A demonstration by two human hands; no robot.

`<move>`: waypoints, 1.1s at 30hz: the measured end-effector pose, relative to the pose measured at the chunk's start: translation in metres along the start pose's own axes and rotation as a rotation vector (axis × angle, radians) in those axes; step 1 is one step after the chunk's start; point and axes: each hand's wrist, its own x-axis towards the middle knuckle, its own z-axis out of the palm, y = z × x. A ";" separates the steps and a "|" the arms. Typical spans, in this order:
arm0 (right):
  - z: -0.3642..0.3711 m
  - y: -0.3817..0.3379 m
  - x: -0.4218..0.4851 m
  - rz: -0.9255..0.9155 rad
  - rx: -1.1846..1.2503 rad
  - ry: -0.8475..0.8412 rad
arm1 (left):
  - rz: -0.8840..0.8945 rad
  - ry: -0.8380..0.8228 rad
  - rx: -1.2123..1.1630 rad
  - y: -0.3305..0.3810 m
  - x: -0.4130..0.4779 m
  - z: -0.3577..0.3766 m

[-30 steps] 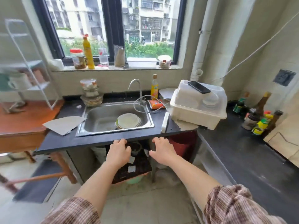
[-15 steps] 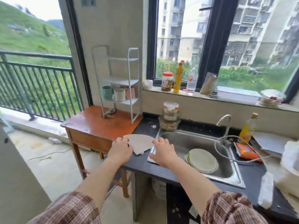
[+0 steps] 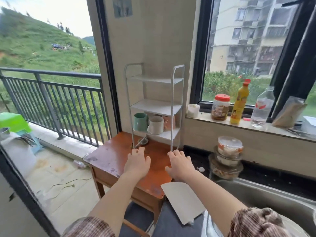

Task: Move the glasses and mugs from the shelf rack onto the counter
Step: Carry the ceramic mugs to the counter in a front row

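A white wire shelf rack (image 3: 173, 106) stands on an orange wooden table (image 3: 109, 158) against the wall. Its lowest shelf holds a green mug (image 3: 140, 121), a white mug (image 3: 156, 125) and a pinkish mug (image 3: 169, 122) behind; the two upper shelves look bare. My left hand (image 3: 137, 162) and my right hand (image 3: 179, 164) hover over the table just in front of the rack's front legs, fingers apart, holding nothing. The dark counter (image 3: 193, 155) begins right of the table.
A white paper sheet (image 3: 183, 200) lies over the counter's near edge beside the steel sink (image 3: 266, 200). Stacked food containers (image 3: 227, 156) stand on the counter. A jar (image 3: 220, 109), a yellow bottle (image 3: 239, 101) and a clear bottle (image 3: 262, 108) line the windowsill. A balcony railing (image 3: 51, 93) is left.
My view has swung left from the sink to the rack, which is now closer and centred. Both hands stayed held out in front, empty, and now reach near the rack's legs.
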 end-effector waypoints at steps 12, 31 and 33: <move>0.039 -0.036 0.195 0.285 0.335 0.002 | -0.113 -0.125 -0.307 -0.068 0.213 0.013; 0.066 -0.063 0.317 0.876 1.400 0.124 | -0.221 -0.321 -0.690 -0.098 0.344 0.027; 0.066 -0.064 0.316 0.877 1.428 0.135 | -0.243 -0.348 -0.694 -0.097 0.348 0.028</move>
